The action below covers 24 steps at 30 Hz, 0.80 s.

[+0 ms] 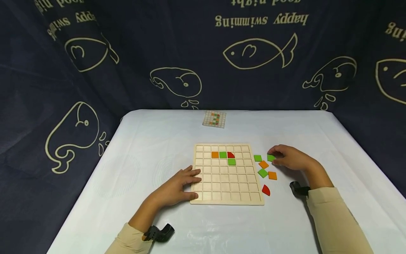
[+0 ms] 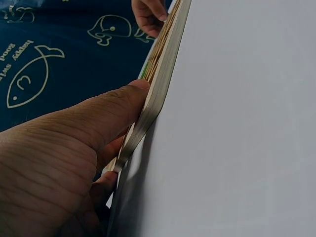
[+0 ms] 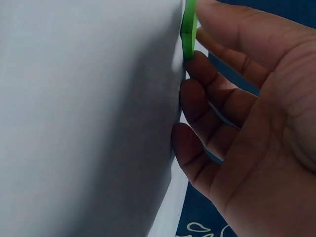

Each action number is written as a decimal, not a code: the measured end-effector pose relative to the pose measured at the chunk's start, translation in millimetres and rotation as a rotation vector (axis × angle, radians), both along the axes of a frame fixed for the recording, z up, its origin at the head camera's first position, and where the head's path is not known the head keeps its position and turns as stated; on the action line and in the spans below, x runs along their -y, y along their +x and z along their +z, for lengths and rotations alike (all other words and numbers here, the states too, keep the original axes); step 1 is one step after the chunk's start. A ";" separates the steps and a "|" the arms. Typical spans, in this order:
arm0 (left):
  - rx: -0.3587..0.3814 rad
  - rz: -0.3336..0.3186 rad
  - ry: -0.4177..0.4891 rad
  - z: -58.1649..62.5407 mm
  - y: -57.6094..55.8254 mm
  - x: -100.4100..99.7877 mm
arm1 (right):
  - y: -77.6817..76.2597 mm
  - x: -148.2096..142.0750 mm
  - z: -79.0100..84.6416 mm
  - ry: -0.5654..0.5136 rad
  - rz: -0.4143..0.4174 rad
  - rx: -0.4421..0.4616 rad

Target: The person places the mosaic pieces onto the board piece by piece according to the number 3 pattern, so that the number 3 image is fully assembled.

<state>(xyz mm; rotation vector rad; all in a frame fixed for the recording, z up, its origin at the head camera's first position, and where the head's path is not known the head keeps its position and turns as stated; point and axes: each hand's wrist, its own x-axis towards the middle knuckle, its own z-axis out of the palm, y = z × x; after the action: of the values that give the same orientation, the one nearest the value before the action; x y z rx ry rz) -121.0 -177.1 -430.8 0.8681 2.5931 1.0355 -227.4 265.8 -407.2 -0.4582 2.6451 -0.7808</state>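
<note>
A pale wooden grid board [image 1: 219,176] lies on the table. Near its top sit an orange square tile [image 1: 215,155], a green square tile [image 1: 223,155] and a red quarter-circle tile [image 1: 231,155], with another green tile [image 1: 232,162] under the red one. My left hand [image 1: 177,187] rests on the board's left edge, fingers spread; the left wrist view has its thumb [image 2: 116,106] at the board's rim. Right of the board, my right hand [image 1: 293,157] pinches a green square tile [image 3: 188,32] between thumb and fingers, low over the table.
Between board and right hand lie loose tiles: green [image 1: 258,158], orange [image 1: 263,164], green [image 1: 262,173], orange [image 1: 272,175] and a red quarter-circle [image 1: 266,190]. A small card with a coloured grid pattern [image 1: 214,119] lies at the back. Dark printed cloth [image 1: 196,46] hangs behind the white table [image 1: 142,141].
</note>
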 end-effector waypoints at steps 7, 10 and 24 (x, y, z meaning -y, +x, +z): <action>0.000 -0.002 -0.002 1.0 0.5 -1.0 | 1.6 -0.3 -2.9 0.009 0.011 -0.017; -0.004 -0.004 -0.003 1.5 0.1 -1.2 | 0.7 0.0 -3.8 0.015 0.020 -0.024; 0.006 0.002 -0.005 1.2 -0.3 -2.2 | 1.0 -0.5 -4.4 0.003 0.010 -0.018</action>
<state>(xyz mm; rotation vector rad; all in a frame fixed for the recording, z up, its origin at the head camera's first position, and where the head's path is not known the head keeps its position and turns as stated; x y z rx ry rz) -121.3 -174.8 -429.6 0.8598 2.5912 1.0306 -226.4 266.3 -411.6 -0.4791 2.6578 -0.7725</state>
